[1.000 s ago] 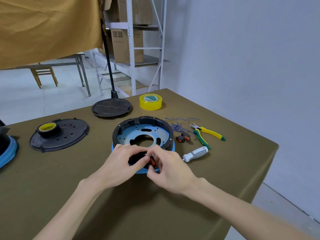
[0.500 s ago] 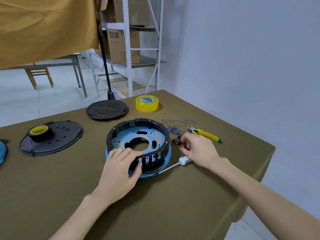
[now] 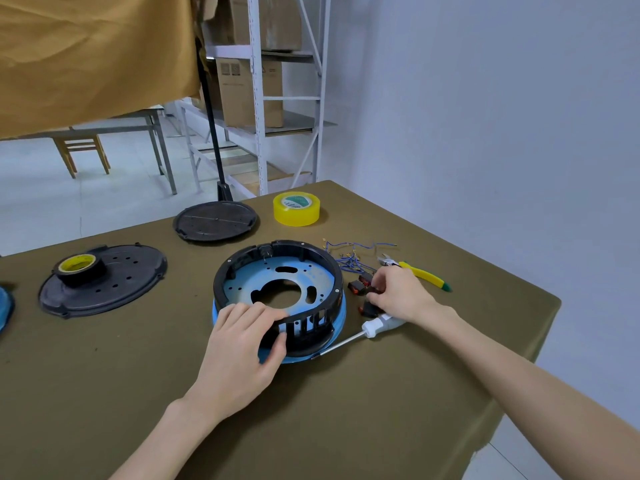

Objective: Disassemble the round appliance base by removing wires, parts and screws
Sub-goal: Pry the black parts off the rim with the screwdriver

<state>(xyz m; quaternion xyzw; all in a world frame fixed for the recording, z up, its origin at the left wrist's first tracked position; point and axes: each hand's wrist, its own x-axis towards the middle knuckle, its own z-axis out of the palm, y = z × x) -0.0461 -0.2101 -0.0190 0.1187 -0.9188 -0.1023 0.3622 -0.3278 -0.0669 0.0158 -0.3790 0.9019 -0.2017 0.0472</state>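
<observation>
Wires (image 3: 353,254) out, covers off; my left hand (image 3: 239,344) gripped the base (image 3: 277,292) rim, right hand (image 3: 398,296) pinched a pulled switch (image 3: 369,308). Screws left.

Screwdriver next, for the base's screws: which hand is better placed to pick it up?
Probably the right hand: it sits among the small black-and-red parts, just above the screwdriver. The left hand grips the round base rim, steadying it.
</observation>
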